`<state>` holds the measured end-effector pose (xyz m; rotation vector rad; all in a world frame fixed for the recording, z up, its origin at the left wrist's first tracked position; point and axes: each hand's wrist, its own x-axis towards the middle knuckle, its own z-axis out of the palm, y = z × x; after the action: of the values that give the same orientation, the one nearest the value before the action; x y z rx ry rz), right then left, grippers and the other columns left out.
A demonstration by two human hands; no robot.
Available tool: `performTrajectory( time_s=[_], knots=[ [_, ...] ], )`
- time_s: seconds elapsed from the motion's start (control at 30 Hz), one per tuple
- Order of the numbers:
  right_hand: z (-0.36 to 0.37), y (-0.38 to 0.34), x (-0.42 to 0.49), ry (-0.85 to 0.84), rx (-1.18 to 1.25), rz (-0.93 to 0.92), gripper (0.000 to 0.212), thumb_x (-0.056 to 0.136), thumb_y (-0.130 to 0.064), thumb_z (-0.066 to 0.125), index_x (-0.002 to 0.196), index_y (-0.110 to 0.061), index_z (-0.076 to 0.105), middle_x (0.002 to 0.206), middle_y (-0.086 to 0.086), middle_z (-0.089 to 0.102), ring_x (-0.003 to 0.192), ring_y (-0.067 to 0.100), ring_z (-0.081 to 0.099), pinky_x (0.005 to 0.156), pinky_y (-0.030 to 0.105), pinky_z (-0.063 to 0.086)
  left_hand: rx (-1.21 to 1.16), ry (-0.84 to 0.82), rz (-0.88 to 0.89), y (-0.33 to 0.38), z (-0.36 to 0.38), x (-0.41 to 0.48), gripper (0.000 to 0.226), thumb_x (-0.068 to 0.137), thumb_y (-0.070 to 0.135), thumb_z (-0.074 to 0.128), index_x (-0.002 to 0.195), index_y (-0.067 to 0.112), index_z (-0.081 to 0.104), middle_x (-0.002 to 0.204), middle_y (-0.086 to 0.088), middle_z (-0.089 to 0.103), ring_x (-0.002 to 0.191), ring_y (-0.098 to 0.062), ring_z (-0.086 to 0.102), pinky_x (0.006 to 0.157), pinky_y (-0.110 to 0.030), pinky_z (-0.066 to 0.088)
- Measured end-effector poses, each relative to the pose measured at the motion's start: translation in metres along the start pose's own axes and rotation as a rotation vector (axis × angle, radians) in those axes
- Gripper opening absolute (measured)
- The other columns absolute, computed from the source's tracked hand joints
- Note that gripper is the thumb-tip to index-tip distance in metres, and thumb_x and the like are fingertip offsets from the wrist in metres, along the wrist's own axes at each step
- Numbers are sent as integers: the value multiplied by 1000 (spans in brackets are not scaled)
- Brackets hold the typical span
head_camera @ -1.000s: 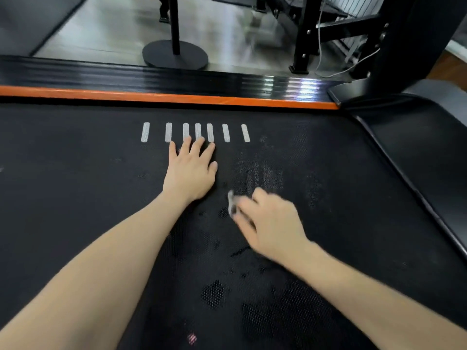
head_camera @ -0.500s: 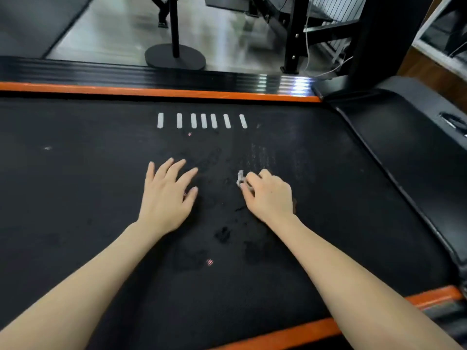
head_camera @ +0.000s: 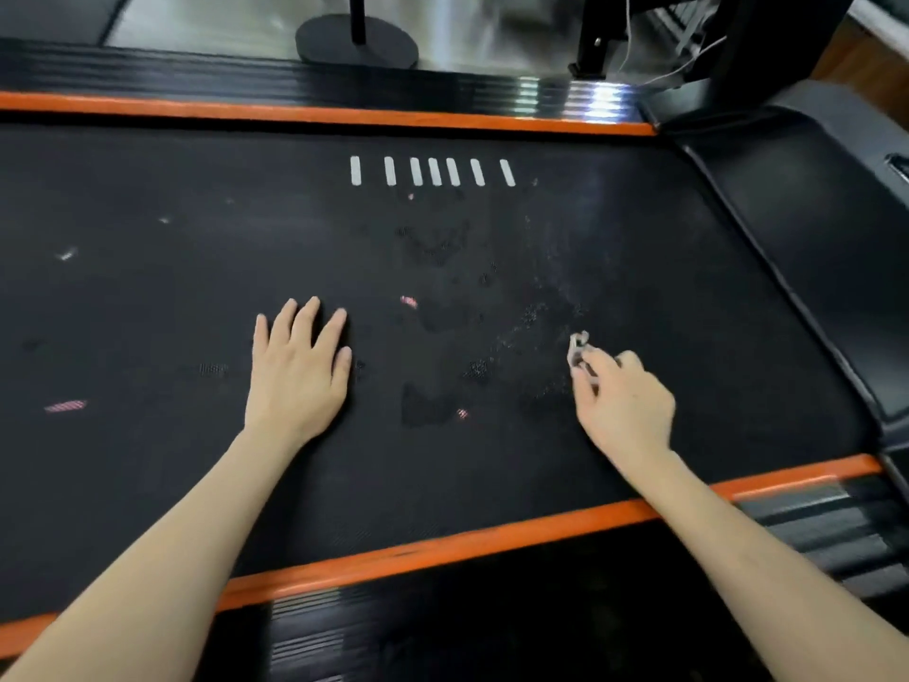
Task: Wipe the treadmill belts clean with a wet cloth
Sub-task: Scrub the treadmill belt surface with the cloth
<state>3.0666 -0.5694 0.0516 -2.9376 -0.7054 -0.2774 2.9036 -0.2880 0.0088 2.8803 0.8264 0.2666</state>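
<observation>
On the left stretch of the black treadmill belt [head_camera: 147, 297] lay a few pale and pinkish specks. Right of them the left hand [head_camera: 295, 371] rested flat on the belt, palm down, fingers straight and slightly spread, holding nothing. Farther away, near the far orange strip [head_camera: 295, 113], the belt bore a row of seven short white bars [head_camera: 433, 171], the one marking that could be made out. Between the two hands showed darker damp patches [head_camera: 428, 406] and a scatter of fine pale flecks. Right of these, the right hand [head_camera: 624, 401] had its fingers curled and pinched a small crumpled grey-white cloth [head_camera: 576, 349] at the fingertips; the cloth stuck out on the hand's far left side, low over the belt, though whether it touched could not be told. It was well apart from the left hand. At the far right stood the black motor cover [head_camera: 811, 228], and the near orange strip [head_camera: 442, 548] ran under both forearms.
</observation>
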Motion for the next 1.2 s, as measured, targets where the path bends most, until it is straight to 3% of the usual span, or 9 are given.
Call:
performTrajectory(
  time_s=[0.13, 0.23, 0.43, 0.57, 0.63, 0.7, 0.9, 1.13, 1.2],
  knots=[
    [1, -106, -47, -130, 99, -293, 28, 88, -41, 44, 92, -21, 64, 83, 8, 56, 65, 32, 60, 49, 32, 41, -5, 7, 3, -3, 1, 0, 56, 93, 37, 25, 137, 11, 47, 143, -20, 42, 134, -39, 31, 112, -55, 16],
    [2, -116, -59, -161, 223, -517, 35, 84, -43, 40, 90, -22, 67, 78, 3, 53, 56, 27, 57, 42, 29, 41, -7, 5, 25, -6, 0, -1, 57, 93, 39, 22, 138, 13, 47, 143, -19, 42, 135, -38, 32, 113, -54, 17],
    [-13, 5, -37, -113, 135, -89, 26, 95, -40, 45, 103, -23, 64, 91, 5, 56, 76, 34, 62, 61, 36, 46, -14, 16, 21, -5, 1, -1, 49, 96, 34, 31, 138, 13, 46, 144, -19, 40, 136, -38, 30, 113, -54, 15],
    [2, -81, -56, -60, 135, -346, 34, 87, -46, 39, 88, -22, 63, 80, 5, 55, 61, 30, 59, 47, 34, 45, -9, 21, 19, -3, 0, 0, 44, 98, 29, 39, 139, 13, 46, 144, -20, 40, 136, -39, 29, 114, -55, 15],
    [8, -119, -58, -44, 164, -425, 27, 87, -41, 49, 89, -18, 62, 77, 4, 54, 57, 26, 56, 43, 29, 40, -8, 12, 19, -4, 0, 0, 44, 98, 28, 41, 139, 13, 46, 144, -19, 40, 137, -38, 29, 114, -54, 15],
    [6, -122, -54, -62, 184, -498, 24, 85, -39, 60, 90, -16, 62, 78, 4, 53, 58, 22, 52, 42, 27, 36, -4, 13, 17, -5, -1, 0, 47, 97, 32, 34, 139, 14, 46, 144, -19, 40, 136, -38, 30, 114, -54, 16],
    [2, -79, -45, -66, 210, -814, 25, 84, -41, 53, 76, -19, 61, 75, 3, 50, 56, 20, 46, 43, 23, 27, 9, 2, 21, -5, 0, -1, 54, 94, 36, 25, 139, 14, 46, 144, -18, 41, 136, -37, 30, 113, -53, 17],
    [22, -108, 37, -28, 192, -492, 19, 86, -34, 64, 90, -16, 66, 79, 7, 54, 62, 29, 54, 51, 28, 28, -15, 30, 13, -6, 1, 0, 47, 96, 31, 34, 139, 17, 46, 145, -17, 40, 138, -36, 29, 114, -52, 14],
    [19, -105, 23, -10, 223, -533, 18, 86, -34, 62, 86, -16, 66, 76, 6, 53, 58, 29, 53, 49, 27, 27, -15, 30, 13, -6, 1, 0, 45, 97, 31, 35, 139, 17, 45, 146, -16, 39, 138, -35, 28, 115, -51, 13]
  ],
)
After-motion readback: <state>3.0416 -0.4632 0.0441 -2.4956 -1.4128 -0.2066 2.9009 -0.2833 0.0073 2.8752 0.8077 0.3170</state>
